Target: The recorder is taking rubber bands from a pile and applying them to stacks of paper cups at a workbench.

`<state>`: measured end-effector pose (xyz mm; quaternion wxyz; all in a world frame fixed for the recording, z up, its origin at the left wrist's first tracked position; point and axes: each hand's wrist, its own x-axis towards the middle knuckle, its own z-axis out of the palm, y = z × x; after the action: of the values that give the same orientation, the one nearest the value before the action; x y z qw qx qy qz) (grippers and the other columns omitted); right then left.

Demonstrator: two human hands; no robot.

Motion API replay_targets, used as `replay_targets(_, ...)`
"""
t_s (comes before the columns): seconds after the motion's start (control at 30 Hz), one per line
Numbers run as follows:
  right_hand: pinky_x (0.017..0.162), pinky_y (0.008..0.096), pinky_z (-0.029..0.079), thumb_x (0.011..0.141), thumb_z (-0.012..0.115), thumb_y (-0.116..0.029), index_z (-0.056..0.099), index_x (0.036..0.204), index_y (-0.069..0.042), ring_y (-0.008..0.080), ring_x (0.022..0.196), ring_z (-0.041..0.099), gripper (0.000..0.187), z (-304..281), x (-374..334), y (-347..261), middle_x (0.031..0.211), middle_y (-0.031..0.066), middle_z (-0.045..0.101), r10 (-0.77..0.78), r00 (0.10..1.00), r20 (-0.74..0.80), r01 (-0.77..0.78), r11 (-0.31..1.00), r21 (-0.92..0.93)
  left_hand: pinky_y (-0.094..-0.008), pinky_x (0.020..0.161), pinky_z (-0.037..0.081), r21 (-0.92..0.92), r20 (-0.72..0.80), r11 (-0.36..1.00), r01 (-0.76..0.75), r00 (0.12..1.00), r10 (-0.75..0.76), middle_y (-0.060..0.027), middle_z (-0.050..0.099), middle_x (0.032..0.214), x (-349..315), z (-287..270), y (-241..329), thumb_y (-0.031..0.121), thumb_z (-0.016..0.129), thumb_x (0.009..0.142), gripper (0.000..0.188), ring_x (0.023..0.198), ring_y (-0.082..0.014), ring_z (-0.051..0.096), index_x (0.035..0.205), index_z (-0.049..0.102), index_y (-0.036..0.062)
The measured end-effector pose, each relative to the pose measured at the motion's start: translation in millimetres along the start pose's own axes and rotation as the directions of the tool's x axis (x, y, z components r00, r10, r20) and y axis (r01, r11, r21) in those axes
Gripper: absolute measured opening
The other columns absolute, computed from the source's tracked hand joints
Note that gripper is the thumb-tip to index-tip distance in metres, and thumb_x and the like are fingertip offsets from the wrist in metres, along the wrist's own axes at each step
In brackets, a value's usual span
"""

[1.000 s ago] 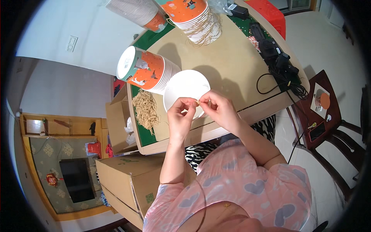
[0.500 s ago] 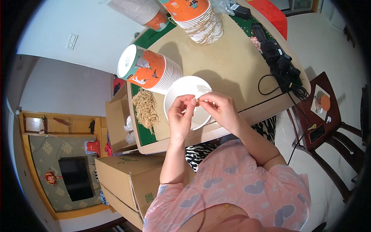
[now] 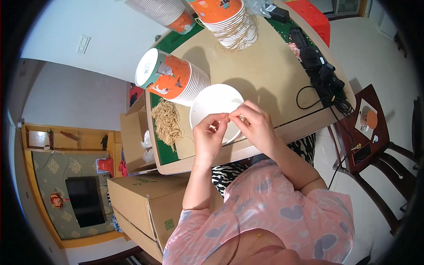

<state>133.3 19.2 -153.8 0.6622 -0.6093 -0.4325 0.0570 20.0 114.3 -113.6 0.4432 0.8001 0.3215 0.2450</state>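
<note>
My left hand (image 3: pixel 209 137) and my right hand (image 3: pixel 256 126) meet fingertip to fingertip above the near side of a white paper tub (image 3: pixel 212 99). Both are closed in a pinch. Whatever lies between the fingers is too small to make out. Behind the tub, to the left, a stack of orange paper tubs (image 3: pixel 174 79) lies tilted on the table. A tangled heap of tan cord (image 3: pixel 166 121) is left of my left hand.
Farther back stand another tub stack (image 3: pixel 234 35) draped with loose strands and a third stack (image 3: pixel 176 17) by the wall. Black adapters and cables (image 3: pixel 316 62) line the table's right edge. A cardboard box (image 3: pixel 145 198) sits at lower left, and a dark chair (image 3: pixel 366 128) at right.
My fingertips have come closer together and sit slightly lower and to the right. The right hand's fingers are bent more. The small tan bit seen between them before is now hardly visible.
</note>
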Motion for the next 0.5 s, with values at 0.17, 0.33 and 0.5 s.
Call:
replay_targets(0.17, 0.054, 0.0341, 0.047, 0.079, 0.067, -0.005, 0.059, 0.083, -0.006, 0.0243, 0.062, 0.062, 0.009, 1, -1, 6, 0.08, 0.0071, 0.06, 0.013, 1.0, -0.007, -0.012, 1.0, 0.026, -0.0206, 0.05, 0.041, 0.134, -0.04, 0.991, -0.023, 0.999, 0.029, -0.0005, 0.067, 0.075, -3, -4, -1, 0.008, 0.069, 0.083, 0.01, 0.059, -0.0046, 0.049, 0.09, 0.07, 0.0017)
replay_targets(0.33, 0.052, 0.0327, 0.046, 0.081, 0.067, -0.005, 0.058, 0.084, -0.006, 0.0237, 0.061, 0.061, 0.009, -1, 2, 1, 0.077, 0.0085, 0.059, -0.012, 0.999, 0.042, 0.009, 0.998, 0.058, -0.0202, 0.053, 0.041, 0.051, -0.012, 0.999, 0.004, 1.0, -0.004, -0.0017, 0.067, 0.077, -4, -8, 18, 0.007, 0.066, 0.086, 0.011, 0.061, -0.0038, 0.051, 0.094, 0.069, 0.0005)
replay_targets(0.5, 0.051, 0.0323, 0.046, 0.081, 0.066, -0.005, 0.058, 0.085, -0.006, 0.0233, 0.061, 0.061, 0.009, -3, 3, -1, 0.076, 0.0087, 0.059, 0.008, 0.999, 0.054, -0.012, 0.997, 0.07, -0.0187, 0.054, 0.039, -0.076, 0.034, 0.995, 0.059, 0.998, -0.057, -0.0023, 0.068, 0.081, -1, -18, 12, 0.01, 0.063, 0.09, 0.015, 0.066, -0.003, 0.052, 0.098, 0.068, -0.0005)
